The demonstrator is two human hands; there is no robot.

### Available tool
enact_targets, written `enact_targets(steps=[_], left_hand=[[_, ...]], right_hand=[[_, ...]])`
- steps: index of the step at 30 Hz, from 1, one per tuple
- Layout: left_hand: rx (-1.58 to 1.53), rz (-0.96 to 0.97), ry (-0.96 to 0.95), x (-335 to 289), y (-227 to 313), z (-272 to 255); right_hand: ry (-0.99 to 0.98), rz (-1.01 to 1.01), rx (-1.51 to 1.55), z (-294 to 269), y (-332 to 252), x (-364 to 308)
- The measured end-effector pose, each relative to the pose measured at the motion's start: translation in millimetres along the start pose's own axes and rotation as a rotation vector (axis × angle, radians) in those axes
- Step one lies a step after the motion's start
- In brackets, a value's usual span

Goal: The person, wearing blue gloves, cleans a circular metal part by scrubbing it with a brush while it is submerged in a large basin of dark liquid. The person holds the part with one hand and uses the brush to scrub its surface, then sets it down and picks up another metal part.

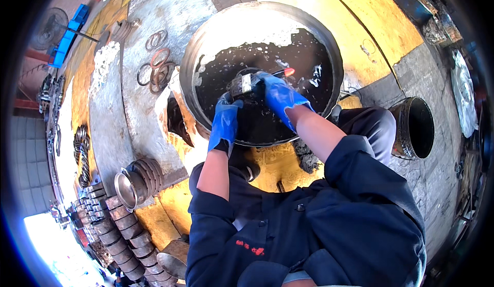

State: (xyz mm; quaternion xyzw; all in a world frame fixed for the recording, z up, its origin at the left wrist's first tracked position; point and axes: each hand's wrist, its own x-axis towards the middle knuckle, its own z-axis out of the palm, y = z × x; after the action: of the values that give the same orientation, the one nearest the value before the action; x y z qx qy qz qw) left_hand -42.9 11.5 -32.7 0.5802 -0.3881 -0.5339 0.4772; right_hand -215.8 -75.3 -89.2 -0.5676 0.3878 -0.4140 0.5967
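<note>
A large round metal basin point(337, 63) of dark liquid stands in front of me, pale foam or glare along its far side. Both my hands wear blue gloves and are over the liquid. My right hand point(280, 95) is closed round what looks like a wide brush point(245, 84), with a bright metal band and a red-tipped end point(289, 72) showing past the glove. My left hand point(225, 120) is just left of the brush, its fingers curled at a dark thing I cannot make out. A thin dark curved edge, perhaps a ring, shows behind the brush.
Several metal rings point(160, 63) lie on the metal sheet left of the basin. Nearer are stacked round metal parts point(135, 186) and rows of short cylinders point(121, 230). A dark open bucket point(419, 127) stands by my right knee. A fan point(51, 29) stands far left.
</note>
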Motion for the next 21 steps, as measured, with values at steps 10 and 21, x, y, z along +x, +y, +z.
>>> enact_targets(steps=[10,21], left_hand=[[0.559,0.353,-0.103,-25,-23,-55],[0.235,-0.291,0.076,-15,8,-31]], right_hand=[[-0.114,0.044,-0.526,25,-73,-37],[-0.289,0.254,-0.107,30,-44,-33]])
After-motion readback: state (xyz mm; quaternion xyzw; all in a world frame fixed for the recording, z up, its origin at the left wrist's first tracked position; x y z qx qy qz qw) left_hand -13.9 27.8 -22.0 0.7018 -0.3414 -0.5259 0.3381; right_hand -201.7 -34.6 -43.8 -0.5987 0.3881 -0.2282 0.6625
